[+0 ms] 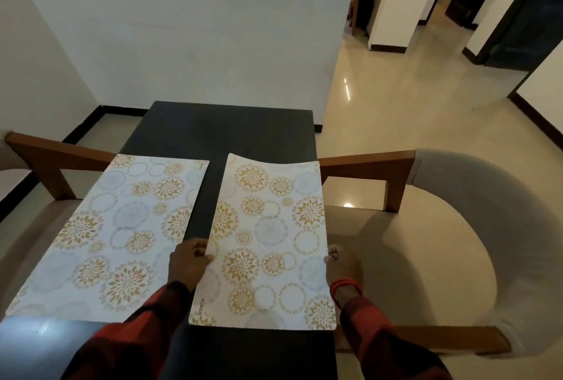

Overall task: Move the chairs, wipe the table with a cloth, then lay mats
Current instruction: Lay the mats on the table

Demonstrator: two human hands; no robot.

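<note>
Now both hands hold one mat by its long sides. The left hand pinches the left edge of the right mat, thumb on top, and the right hand pinches its right edge, with an orange bracelet at the wrist. This mat lies on the right part of the dark table; its far edge curls up a little and its right side reaches the table's edge. The left mat lies flat just beside it, with a dark strip of table between them. A chair with wooden arms stands at the right, and another chair at the left.
</note>
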